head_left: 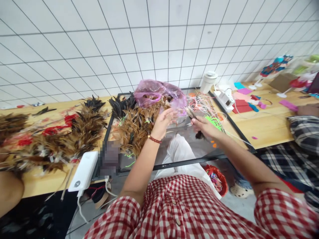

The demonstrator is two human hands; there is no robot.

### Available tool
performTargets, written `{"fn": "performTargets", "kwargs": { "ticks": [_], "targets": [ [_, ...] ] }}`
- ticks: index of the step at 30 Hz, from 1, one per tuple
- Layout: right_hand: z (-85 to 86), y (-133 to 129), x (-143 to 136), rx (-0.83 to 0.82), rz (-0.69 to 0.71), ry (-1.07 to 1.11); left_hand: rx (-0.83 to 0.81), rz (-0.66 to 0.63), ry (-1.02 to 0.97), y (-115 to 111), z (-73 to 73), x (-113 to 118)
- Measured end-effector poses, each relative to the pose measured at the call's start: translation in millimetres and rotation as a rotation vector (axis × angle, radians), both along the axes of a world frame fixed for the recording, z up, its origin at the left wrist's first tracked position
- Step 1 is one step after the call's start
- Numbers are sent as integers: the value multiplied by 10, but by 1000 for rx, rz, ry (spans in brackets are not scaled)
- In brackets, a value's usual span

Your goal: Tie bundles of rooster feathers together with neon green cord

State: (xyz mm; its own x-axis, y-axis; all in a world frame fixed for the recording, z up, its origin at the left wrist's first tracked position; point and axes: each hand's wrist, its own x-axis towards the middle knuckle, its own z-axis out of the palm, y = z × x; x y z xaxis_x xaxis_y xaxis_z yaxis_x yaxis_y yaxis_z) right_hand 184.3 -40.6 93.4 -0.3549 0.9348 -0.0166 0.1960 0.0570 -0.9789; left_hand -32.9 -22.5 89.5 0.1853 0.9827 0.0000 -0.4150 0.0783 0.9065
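My right hand [204, 126] is closed around a small bunch of feathers [190, 112]. Pale quill ends stick out above the fingers, and dark tips show below them. To its left, my left hand [164, 122] has its fingers stretched out and apart, with nothing seen in them. It is over the edge of a pile of brown feathers [136, 131], close to a purple plastic bag [161, 87] with more feathers inside. Beside my right hand lie neon green strings [213, 122] and a tangle of pale strings [203, 103].
A black-framed clear tabletop [179, 163] is under my hands. A white cup [208, 82] and a power strip [225, 99] stand at the back right. A power bank [83, 171] and more feathers [92, 119] lie left. People sit on both sides; a red basket [223, 176] is below.
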Motion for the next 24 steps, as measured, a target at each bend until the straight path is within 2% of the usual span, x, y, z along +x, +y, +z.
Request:
{"fn": "performTargets", "kwargs": {
  "ticks": [2, 5, 9, 12, 14, 16, 19, 20, 22, 23, 24],
  "targets": [
    [-115, -140, -138, -274, 75, 364, -57, 51, -130, -128, -96, 123],
    [-251, -340, -344, -501, 189, 636, -142, -11, -256, -321, -212, 314],
    [-387, -493, -484, -613, 229, 777, -163, -144, -305, -514, -265, 400],
    [-513, -551, -535, -656, 251, 787, -164, -140, -255, -606, -312, 389],
    [-614, -587, -539, -630, 234, 723, -152, -101, -171, -641, -364, 378],
    [-694, -619, -483, -483, 195, 513, -97, -27, -67, -655, -409, 362],
    [-665, -625, -278, 0, 105, -31, 5, 98, 103, -665, -417, 319],
    [-602, -611, -202, 185, -1, -145, 12, 108, 152, -676, -397, 306],
    [-408, -561, -94, 495, -246, -202, -3, 68, 202, -719, -328, 292],
    [-295, -528, -75, 643, -294, -200, -12, 38, 211, -752, -285, 293],
    [-186, -490, -81, 759, -268, -188, -19, 3, 208, -791, -241, 300]
  ]
}}
